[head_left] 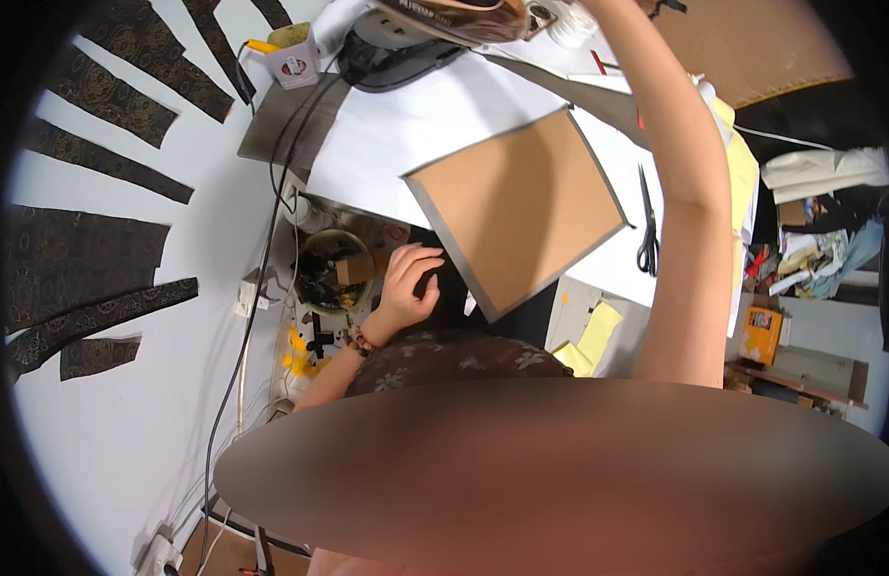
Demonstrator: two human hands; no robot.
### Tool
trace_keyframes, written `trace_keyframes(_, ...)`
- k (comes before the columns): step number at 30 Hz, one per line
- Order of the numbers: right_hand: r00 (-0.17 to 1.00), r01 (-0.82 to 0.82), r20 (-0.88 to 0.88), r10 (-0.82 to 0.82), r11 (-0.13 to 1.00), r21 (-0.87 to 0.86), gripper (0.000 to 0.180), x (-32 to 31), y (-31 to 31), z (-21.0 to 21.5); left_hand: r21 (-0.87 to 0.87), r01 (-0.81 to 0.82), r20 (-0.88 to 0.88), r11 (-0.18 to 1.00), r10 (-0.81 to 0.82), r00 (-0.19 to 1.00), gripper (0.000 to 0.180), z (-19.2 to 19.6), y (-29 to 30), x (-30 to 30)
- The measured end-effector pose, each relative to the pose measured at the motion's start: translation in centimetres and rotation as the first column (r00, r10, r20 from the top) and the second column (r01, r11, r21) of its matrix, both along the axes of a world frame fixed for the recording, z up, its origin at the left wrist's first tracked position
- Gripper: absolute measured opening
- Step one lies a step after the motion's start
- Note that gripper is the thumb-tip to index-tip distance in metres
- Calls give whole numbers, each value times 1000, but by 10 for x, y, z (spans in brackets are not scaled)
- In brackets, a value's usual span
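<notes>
A brown, roughly square panel (521,211) with dark grey edging lies aslant on the white-covered table (363,158). My left hand (406,285), with a beaded bracelet at the wrist, is beside the panel's lower left edge. Its fingers are loosely bent, thumb apart, with nothing seen between them. Stretched far forward, my right arm ends in my right hand (607,6), cut off by the upper edge, so its fingers are hidden. Close to it stands a white spool-like roll (571,29). An iron (454,17) sits at the back above a dark rest (391,62).
Black scissors (647,226) lie right of the panel. A round bin (334,271) with scraps stands left of my left hand. A dark cable (262,278) hangs down the left side. Patterned dark fabric pieces (89,254) are on the white surface at left. Yellow pieces (590,341) lie near front.
</notes>
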State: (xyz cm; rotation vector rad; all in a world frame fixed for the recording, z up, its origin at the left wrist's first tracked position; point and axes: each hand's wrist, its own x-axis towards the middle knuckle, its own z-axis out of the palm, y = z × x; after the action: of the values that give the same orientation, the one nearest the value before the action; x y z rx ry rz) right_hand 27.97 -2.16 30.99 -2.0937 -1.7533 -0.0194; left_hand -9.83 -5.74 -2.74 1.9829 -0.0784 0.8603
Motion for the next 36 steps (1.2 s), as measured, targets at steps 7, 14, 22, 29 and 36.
trace_keyframes(7, 995, -102, -17, 101, 993, -59, 37, 34, 98, -58, -413, -137, -205, 900, 55, 977, 3, -11, 7, 7)
trace_keyframes(14, 970, -25, 239, 38, 998, -60, 45, 96, 107, -107, -536, -14, -251, 844, -144, 957, 17, 9, 5, 20)
trace_keyframes(22, 996, 25, 35, -83, 632, 774, 17, -121, -66, -24, -768, 10, -200, 640, -255, 946, 24, -4, 1, 35)
trace_keyframes(29, 472, -224, 43, 881, 72, 972, 47, -290, -183, -26, -876, -17, -237, 482, -399, 886, 35, 8, 0, 44)
trace_keyframes(36, 390, -262, 16, 921, 94, 961, 46, -305, -212, -31, -925, -69, -232, 373, -413, 881, 33, 2, -15, 45)
